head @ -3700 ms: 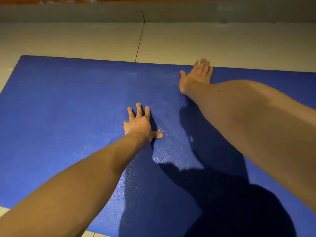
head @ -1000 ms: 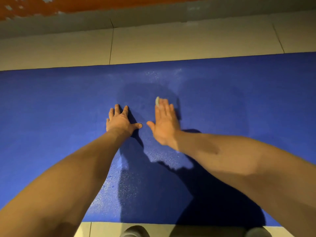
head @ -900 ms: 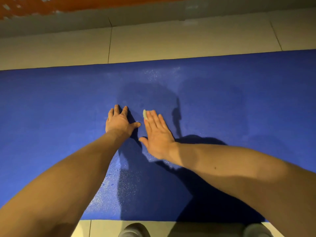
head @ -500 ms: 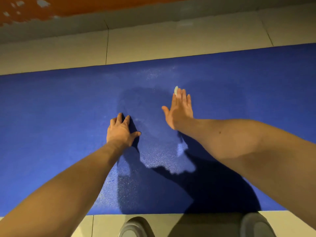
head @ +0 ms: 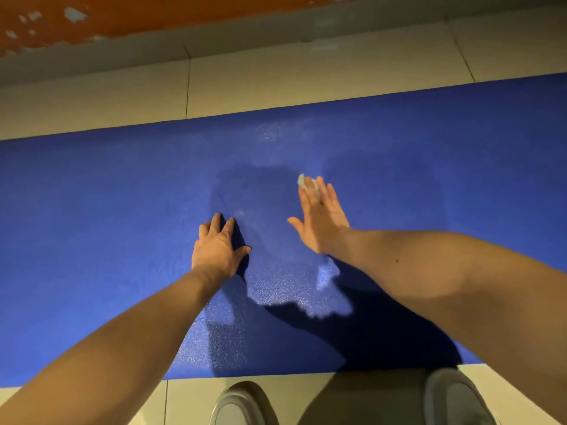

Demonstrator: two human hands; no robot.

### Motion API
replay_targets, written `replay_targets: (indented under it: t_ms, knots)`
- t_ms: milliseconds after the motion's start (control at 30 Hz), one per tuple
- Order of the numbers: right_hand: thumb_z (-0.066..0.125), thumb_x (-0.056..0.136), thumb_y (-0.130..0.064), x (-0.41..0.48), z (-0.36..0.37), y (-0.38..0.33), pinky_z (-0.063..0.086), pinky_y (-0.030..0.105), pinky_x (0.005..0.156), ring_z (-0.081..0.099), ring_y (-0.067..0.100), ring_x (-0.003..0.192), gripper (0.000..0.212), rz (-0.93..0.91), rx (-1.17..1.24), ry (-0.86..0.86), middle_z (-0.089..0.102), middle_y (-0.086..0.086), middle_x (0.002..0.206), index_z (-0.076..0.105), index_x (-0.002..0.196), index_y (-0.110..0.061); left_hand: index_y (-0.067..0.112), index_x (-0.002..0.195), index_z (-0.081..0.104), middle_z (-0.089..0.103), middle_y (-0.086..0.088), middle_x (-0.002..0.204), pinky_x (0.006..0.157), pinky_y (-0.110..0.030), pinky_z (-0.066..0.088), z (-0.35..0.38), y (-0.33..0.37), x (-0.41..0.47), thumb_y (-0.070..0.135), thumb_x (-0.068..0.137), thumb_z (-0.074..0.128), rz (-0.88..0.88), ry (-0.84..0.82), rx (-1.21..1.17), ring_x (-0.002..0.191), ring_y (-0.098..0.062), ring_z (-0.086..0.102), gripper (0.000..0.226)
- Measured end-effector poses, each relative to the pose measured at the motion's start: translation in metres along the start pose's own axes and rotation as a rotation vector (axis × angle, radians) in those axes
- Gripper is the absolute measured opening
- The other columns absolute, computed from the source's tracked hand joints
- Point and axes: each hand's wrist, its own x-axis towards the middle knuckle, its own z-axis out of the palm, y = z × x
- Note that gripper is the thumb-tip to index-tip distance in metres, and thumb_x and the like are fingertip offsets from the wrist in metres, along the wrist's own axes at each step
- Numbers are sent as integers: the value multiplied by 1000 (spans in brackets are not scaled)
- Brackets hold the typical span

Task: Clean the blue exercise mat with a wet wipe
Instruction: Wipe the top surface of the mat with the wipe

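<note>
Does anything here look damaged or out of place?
The orange wall at the top left has pale patches where paint seems flaked off. The blue mat lies flat; the speckled sheen mid-mat looks like wetness from wiping, not damage.

Blue mat [head: 92, 240], whitish wipe [head: 303, 181], beige tiles [head: 306, 78] & orange wall [head: 184, 10].

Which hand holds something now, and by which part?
The right hand presses the wet wipe under its fingers; only an edge shows. The left hand holds nothing.
</note>
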Motion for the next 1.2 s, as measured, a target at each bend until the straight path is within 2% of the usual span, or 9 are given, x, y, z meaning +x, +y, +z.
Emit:
replay_targets:
  t_ms: [167,333,433,500,667,733,933,1033,1200]
  knots:
    - [19,102,-62,-18,11,-42,1,51,125,-15,38,153,92,76,146,8,-23,18,164,-17,155,3,20,158,24,13,-6,165,117,-47,32,4,-4,-10,56,90,63,23,2,12,144,-32,17,86]
    - [21,103,-60,-82,24,-79,-6,48,125,-27,30,151,87,-311,80,8,-28,11,164,-18,156,-2,21,158,23,11,-4,166,117,-47,31,5,-4,-11,56,89,64,12,2,-24,147,-29,13,88]
    - [26,104,-57,-70,24,-54,-2,47,126,-12,29,155,82,-424,34,71,-13,10,168,-4,159,-4,21,159,22,11,-4,166,118,-47,30,5,-5,-12,56,90,64,25,4,-22,147,-30,13,88]
    - [29,105,-55,-49,19,-27,5,49,126,-2,34,156,82,-301,-33,83,-5,13,169,-1,159,-1,21,159,22,11,-4,166,118,-47,29,4,-7,-13,56,90,63,32,-11,-15,146,-30,13,88]
    - [22,103,-60,-18,7,-5,-3,48,126,-15,33,154,88,107,143,-12,-16,11,167,-15,157,-1,22,159,20,9,-3,166,119,-47,29,7,-10,-21,57,91,62,49,-29,-1,146,-31,13,87]
    - [26,102,-60,-30,10,-29,0,49,126,-15,34,154,92,102,246,-12,-17,14,167,-16,156,1,22,159,19,8,-3,166,119,-47,28,8,-11,-24,57,91,61,52,-31,11,146,-31,14,87]
    - [24,102,-61,-115,33,-99,-11,47,124,-30,29,150,91,-258,148,-52,-30,10,163,-21,155,-3,22,159,20,9,-4,166,116,-48,31,9,-9,-24,56,91,62,47,-20,24,147,-31,14,87]
    - [23,102,-60,-105,39,-82,-6,46,125,-21,28,153,87,-351,88,46,-21,9,166,-15,157,-5,21,159,20,9,-4,166,117,-48,30,9,-9,-25,57,92,60,49,-16,25,147,-31,14,86]
    - [26,104,-58,-51,27,-15,-3,47,126,-10,32,155,86,-63,57,22,-16,11,168,-12,158,-2,21,159,21,9,-2,166,116,-47,31,10,-12,-34,55,93,60,53,-35,32,146,-30,15,84]
